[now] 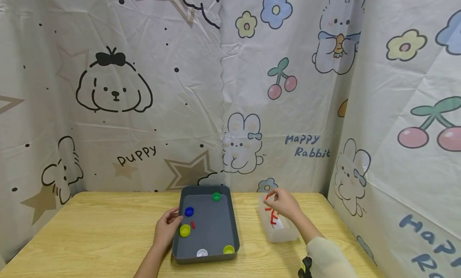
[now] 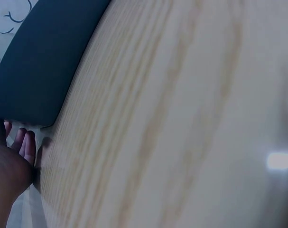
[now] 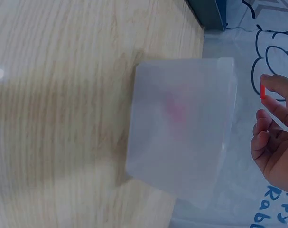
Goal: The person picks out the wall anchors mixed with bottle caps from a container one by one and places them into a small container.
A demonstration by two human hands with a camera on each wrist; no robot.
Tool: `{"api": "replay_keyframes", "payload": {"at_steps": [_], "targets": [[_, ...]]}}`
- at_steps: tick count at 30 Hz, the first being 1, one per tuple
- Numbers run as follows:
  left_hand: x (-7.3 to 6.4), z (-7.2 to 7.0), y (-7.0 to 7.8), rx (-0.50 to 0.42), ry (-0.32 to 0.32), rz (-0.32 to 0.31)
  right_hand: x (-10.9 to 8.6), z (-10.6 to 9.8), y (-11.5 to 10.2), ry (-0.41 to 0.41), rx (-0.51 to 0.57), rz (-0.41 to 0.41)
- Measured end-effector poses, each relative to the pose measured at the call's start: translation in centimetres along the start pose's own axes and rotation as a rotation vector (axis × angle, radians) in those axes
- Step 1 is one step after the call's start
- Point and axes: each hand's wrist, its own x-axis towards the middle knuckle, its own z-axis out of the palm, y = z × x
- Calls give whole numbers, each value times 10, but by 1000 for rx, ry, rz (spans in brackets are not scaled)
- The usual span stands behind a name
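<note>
My left hand (image 1: 167, 227) grips the left rim of a dark grey tray (image 1: 212, 238); in the left wrist view its fingers are partly hidden by the tray's end. Inside the tray lie a single red stick (image 1: 193, 225) and several round caps: blue (image 1: 189, 211), green (image 1: 216, 197), yellow (image 1: 185, 230), another yellow cap (image 1: 229, 250) and a clear one (image 1: 202, 253). Over the far end of a translucent box (image 1: 284, 236), my right hand (image 1: 286, 205) pinches a small red stick (image 3: 263, 90) between thumb and index finger. More red sticks (image 1: 273, 217) lie in that box.
Both containers stand on a light wood-grain table (image 1: 119, 230), with a strip of tabletop between them. A printed curtain (image 1: 187, 110) hangs behind the table and along its sides.
</note>
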Motion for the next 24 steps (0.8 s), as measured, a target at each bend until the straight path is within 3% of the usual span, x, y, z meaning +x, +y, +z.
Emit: {"api": "replay_keyframes", "payload": {"at_steps": [15,24], "targets": [[0,0,0,6,3,-2,-17,-5,34,26,-16,62],[0,0,1,12,6,-8,-16,-7,45,45,-16,85]]}}
